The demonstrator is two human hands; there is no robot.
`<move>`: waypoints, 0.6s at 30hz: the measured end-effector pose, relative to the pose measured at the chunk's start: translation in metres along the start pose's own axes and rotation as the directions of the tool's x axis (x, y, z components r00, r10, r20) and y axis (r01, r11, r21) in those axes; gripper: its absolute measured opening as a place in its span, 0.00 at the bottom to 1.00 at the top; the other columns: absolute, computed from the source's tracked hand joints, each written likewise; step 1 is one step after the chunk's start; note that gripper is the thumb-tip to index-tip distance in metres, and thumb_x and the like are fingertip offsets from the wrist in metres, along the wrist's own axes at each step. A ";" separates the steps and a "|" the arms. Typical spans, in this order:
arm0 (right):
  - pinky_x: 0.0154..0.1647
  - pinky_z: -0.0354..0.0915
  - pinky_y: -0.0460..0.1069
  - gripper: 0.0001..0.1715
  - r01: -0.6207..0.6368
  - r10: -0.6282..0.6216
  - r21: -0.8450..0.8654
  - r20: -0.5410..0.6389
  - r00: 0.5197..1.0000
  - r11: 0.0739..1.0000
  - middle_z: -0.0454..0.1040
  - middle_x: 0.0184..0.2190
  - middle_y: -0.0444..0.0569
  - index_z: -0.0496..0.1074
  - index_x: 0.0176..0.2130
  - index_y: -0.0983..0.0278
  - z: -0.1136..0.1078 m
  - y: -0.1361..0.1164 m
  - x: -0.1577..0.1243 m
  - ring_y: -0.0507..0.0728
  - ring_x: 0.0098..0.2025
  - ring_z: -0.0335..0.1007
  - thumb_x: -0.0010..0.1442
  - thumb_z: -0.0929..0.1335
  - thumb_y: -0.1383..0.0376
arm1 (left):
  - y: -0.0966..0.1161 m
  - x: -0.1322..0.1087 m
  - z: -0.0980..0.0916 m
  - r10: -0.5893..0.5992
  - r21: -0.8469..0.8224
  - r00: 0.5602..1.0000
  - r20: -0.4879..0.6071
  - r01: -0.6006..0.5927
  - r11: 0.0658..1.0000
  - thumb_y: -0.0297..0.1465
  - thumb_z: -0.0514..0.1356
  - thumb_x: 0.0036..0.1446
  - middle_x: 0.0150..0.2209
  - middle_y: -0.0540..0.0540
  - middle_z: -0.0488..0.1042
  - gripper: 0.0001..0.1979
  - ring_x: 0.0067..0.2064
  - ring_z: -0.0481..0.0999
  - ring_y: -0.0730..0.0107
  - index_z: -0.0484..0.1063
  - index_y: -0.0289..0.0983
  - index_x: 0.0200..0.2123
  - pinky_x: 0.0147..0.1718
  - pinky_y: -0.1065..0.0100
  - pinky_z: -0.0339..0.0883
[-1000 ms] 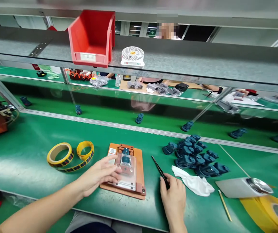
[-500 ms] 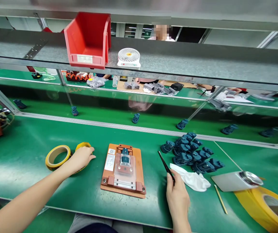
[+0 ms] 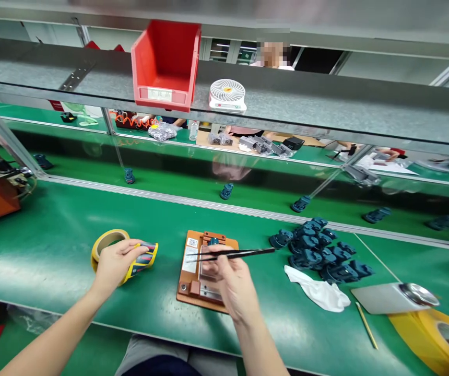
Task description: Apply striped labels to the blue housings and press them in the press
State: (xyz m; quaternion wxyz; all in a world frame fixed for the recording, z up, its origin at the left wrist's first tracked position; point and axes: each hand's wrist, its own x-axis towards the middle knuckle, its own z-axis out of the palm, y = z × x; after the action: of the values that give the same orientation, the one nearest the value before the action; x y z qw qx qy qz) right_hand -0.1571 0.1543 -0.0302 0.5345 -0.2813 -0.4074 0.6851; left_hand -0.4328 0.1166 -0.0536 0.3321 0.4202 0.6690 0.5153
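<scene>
Green and glossy, the table [image 3: 63, 240] spans the lower frame; left of centre, the left hand [image 3: 114, 265] pinches a yellow-edged label strip [image 3: 145, 259] between its fingers, beside a yellow roll [image 3: 95, 250]; at centre, the right hand [image 3: 235, 287] has its fingers closed round black tweezers [image 3: 250, 253], tips pointing left above an orange fixture [image 3: 184, 287]. The strip looks light, flexible and probably springy, best taken by its edge to avoid creasing; the tweezers seem slim and stiff, best held mid-length.

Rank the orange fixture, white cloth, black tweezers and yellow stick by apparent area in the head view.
1. Orange fixture, partly hidden by the right hand
2. White cloth
3. Black tweezers
4. Yellow stick
</scene>
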 end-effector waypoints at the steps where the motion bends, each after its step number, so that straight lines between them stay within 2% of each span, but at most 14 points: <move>1: 0.41 0.74 0.48 0.17 -0.002 0.003 -0.016 0.041 0.999 1.000 0.77 0.37 0.48 0.78 0.44 0.61 0.014 0.005 0.006 0.54 0.34 0.75 0.60 0.76 0.54 | -0.002 -0.001 -0.001 -0.009 -0.036 1.000 -0.027 0.008 0.999 0.47 0.70 0.46 0.32 0.42 0.83 0.22 0.34 0.84 0.56 0.79 0.34 0.35 0.36 0.63 0.79; 4: 0.43 0.75 0.51 0.18 -0.008 0.013 -0.041 0.118 0.993 0.999 0.78 0.38 0.49 0.77 0.42 0.62 0.045 0.020 0.027 0.57 0.38 0.77 0.56 0.78 0.56 | -0.003 -0.005 -0.004 -0.037 -0.126 0.998 -0.057 0.029 0.992 0.46 0.72 0.44 0.31 0.43 0.83 0.22 0.31 0.83 0.58 0.79 0.33 0.35 0.32 0.65 0.79; 7: 0.42 0.76 0.52 0.21 -0.021 0.031 -0.068 0.151 0.988 0.997 0.79 0.37 0.50 0.75 0.40 0.63 0.060 0.034 0.046 0.59 0.38 0.78 0.54 0.79 0.54 | -0.002 -0.009 -0.007 -0.052 -0.184 0.998 -0.046 0.043 0.982 0.46 0.72 0.44 0.32 0.43 0.83 0.23 0.31 0.83 0.59 0.79 0.33 0.35 0.30 0.65 0.78; 12: 0.40 0.75 0.52 0.25 -0.036 0.063 -0.158 0.168 0.984 0.987 0.78 0.33 0.49 0.73 0.37 0.64 0.064 0.049 0.061 0.58 0.34 0.78 0.51 0.79 0.50 | -0.005 -0.014 -0.008 -0.049 -0.189 0.998 -0.035 0.042 0.981 0.47 0.71 0.46 0.32 0.42 0.83 0.23 0.32 0.83 0.57 0.78 0.33 0.35 0.32 0.63 0.78; 15: 0.40 0.74 0.51 0.21 -0.024 0.058 -0.176 0.193 0.979 0.984 0.77 0.32 0.48 0.73 0.36 0.63 0.067 0.047 0.058 0.58 0.34 0.78 0.53 0.78 0.52 | -0.007 -0.014 -0.007 -0.032 -0.125 0.999 -0.024 0.029 0.992 0.48 0.69 0.49 0.34 0.41 0.83 0.23 0.33 0.83 0.56 0.77 0.33 0.36 0.34 0.62 0.78; 18: 0.42 0.73 0.51 0.16 0.032 0.013 -0.221 0.196 0.980 0.975 0.77 0.32 0.47 0.73 0.36 0.63 0.066 0.035 0.051 0.58 0.36 0.78 0.57 0.76 0.55 | -0.004 -0.011 -0.007 0.009 0.006 1.000 0.023 -0.009 1.000 0.50 0.64 0.53 0.35 0.41 0.83 0.23 0.36 0.83 0.55 0.78 0.34 0.37 0.36 0.62 0.77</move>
State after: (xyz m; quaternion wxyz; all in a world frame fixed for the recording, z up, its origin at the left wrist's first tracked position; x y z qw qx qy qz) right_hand -0.2432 0.1831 -0.0242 0.4599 -0.2687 -0.5339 0.6567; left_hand -0.4350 0.1032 -0.0555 0.3361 0.4302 0.6649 0.5099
